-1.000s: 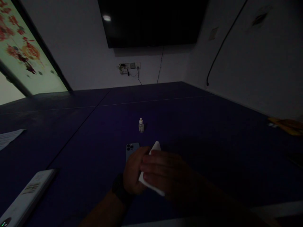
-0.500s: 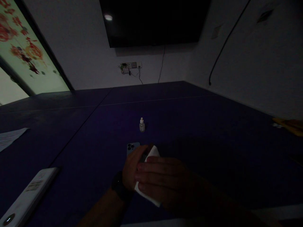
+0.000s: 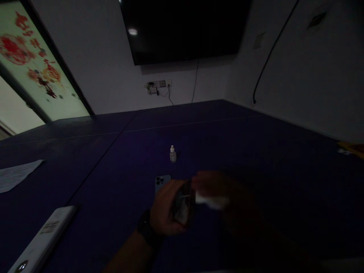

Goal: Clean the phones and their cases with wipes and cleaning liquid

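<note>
My left hand [image 3: 167, 210], with a black watch on its wrist, is closed around a dark, glossy, phone-like slab [image 3: 180, 206] that shows pale reflections. To the right of it, my right hand [image 3: 216, 185] is smeared by motion and grips a folded white cloth [image 3: 212, 201], apart from most of the slab's face. A blue-grey phone [image 3: 162, 182] lies camera side up just beyond my left hand, its lower part covered by that hand. Farther off, a small dropper bottle [image 3: 173, 155] with a white top stands upright on the dark blue table [image 3: 136, 159].
A long white box [image 3: 45, 237] lies at the front left, with a printed sheet [image 3: 18, 176] beyond it. Something yellow [image 3: 352, 149] sits at the right edge. On the far wall are a big black screen [image 3: 187, 30], sockets and hanging cables.
My right hand has lifted off the slab and moved right with the white cloth, uncovering the slab's shiny face. My left hand keeps its hold. The view has shifted slightly.
</note>
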`<state>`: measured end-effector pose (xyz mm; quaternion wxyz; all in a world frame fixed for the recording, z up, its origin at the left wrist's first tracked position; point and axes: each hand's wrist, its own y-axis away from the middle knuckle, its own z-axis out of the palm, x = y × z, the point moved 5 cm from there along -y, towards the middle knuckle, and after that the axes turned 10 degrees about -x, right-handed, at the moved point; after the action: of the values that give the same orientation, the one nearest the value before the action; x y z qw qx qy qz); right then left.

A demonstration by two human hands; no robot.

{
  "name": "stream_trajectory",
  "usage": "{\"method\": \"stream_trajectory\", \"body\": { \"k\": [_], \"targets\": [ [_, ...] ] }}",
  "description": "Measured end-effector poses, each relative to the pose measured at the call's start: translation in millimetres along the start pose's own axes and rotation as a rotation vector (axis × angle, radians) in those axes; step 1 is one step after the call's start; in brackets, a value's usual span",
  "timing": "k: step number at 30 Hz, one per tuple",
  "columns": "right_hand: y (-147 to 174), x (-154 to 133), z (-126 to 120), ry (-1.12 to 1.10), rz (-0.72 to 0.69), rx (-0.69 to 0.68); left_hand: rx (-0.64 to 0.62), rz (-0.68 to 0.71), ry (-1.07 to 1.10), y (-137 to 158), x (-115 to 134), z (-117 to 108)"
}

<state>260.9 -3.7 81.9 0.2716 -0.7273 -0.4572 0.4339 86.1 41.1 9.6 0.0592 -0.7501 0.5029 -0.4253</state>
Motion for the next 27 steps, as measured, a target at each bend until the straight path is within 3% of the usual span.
{"method": "stream_trajectory", "body": {
  "k": [3,5,6,12,19,23,27],
  "targets": [
    [19.0,65.0,-20.5,-0.066,0.462,0.338,-0.072,0.083,-0.082,-8.8,10.2,0.1],
    [29.7,101.8,-28.7,-0.065,0.69,0.465,-0.112,0.104,-0.091,-15.7,20.0,-0.6],
    [31.8,115.3,-31.3,-0.057,0.729,0.482,-0.136,0.101,-0.09,-19.4,25.8,-1.4],
    [43.8,161.1,-37.0,-0.058,0.797,0.514,-0.548,-0.024,-0.309,-39.1,44.9,5.1],
    [52.2,180.5,-29.4,-0.096,0.826,0.501,-0.94,-0.098,-0.524,-72.6,-5.9,30.1],
    [52.5,184.3,-29.4,-0.094,0.829,0.491,-1.02,-0.117,-0.577,-83.9,-32.2,36.7],
    [53.6,186.9,-28.4,-0.094,0.832,0.473,-1.073,-0.112,-0.614,-80.6,-38.9,40.9]
  ]
}}
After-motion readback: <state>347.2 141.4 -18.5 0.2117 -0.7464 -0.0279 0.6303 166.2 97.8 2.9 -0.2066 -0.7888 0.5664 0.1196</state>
